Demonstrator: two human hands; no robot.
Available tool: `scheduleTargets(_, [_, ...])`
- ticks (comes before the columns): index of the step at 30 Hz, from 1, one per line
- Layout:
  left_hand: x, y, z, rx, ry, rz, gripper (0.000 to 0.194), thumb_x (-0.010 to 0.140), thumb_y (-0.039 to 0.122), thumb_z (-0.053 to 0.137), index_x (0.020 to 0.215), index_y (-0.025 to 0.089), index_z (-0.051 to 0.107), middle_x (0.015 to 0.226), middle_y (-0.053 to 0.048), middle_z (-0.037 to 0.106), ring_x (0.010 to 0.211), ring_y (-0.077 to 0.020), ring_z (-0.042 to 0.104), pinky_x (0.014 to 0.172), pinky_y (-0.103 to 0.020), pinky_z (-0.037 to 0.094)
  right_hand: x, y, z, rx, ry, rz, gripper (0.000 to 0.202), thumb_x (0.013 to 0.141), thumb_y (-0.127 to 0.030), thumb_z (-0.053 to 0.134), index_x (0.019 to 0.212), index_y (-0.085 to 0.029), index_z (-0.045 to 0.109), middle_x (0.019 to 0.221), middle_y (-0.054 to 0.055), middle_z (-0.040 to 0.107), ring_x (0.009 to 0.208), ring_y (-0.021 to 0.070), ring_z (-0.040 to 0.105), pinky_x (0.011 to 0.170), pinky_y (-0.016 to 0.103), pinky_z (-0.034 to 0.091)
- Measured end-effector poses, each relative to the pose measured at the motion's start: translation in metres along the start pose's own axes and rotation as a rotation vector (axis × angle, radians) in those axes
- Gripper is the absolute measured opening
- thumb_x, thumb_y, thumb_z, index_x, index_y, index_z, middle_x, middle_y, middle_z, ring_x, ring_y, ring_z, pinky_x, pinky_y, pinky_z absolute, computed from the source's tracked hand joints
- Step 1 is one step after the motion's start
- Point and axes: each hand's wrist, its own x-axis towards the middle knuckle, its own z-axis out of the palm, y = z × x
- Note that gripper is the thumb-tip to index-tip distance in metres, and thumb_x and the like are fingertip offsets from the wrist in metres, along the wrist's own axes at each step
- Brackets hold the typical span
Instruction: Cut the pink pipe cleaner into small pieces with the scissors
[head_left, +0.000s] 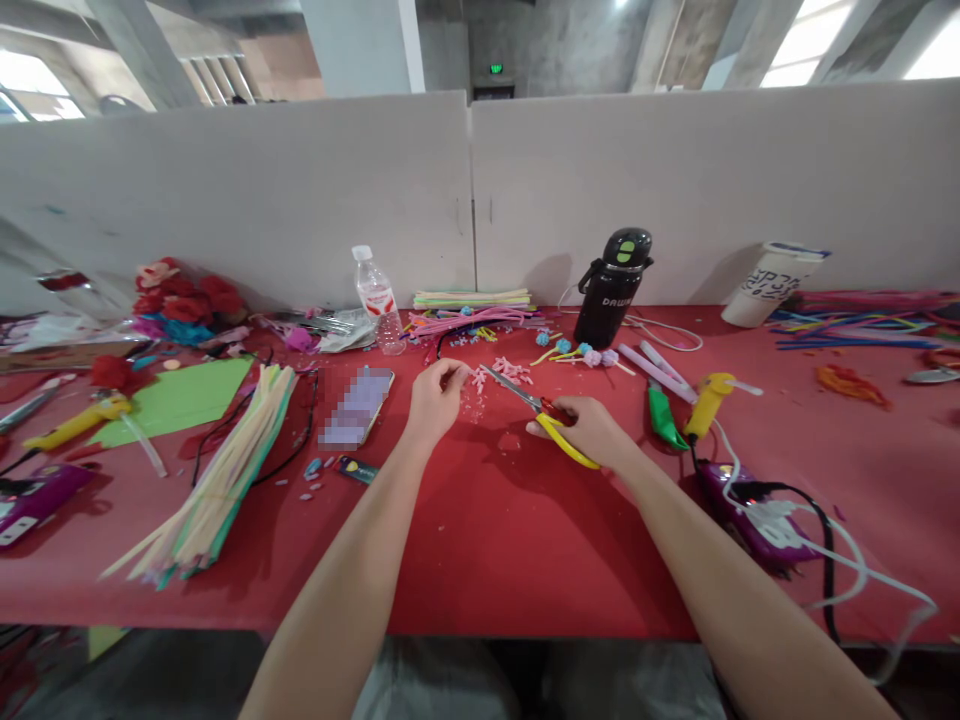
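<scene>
My right hand (583, 428) grips a pair of scissors (559, 436) with yellow and red handles. The blades are parted a little and point up and left, toward a small pile of cut pink pieces (513, 372). Just left of that pile, my left hand (437, 398) is closed in a pinch. Whatever sits between its fingertips is too small to make out, though pink bits lie right beside them. Tiny pink crumbs are scattered on the red tabletop (495, 540) below the pile.
Behind the hands lie pink fuzzy stems (480, 322), a plastic bottle (378, 300) and a black flask (613, 290). At left are a phone (360, 405) and a bundle of pale stems (225, 470). A yellow glue gun (709, 405) and purple power strip (750, 510) with cables occupy the right.
</scene>
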Motion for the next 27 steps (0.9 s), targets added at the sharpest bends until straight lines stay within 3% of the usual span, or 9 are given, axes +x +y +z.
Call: scheduleTargets(27, [-0.002, -0.0043, 0.0057, 0.025, 0.012, -0.056, 0.029, 0.087, 0.041, 0.046, 0.085, 0.018, 0.062, 0.071, -0.002, 0.063, 0.065, -0.0132, 0.058, 0.064, -0.024, 0.043, 0.0029, 0.0041, 0.0041, -0.013, -0.015, -0.008, 0.061, 0.06, -0.074, 0.059, 0.055, -0.019, 0.036, 0.055, -0.005, 0.029, 0.054, 0.009, 0.026, 0.047, 0.023, 0.018])
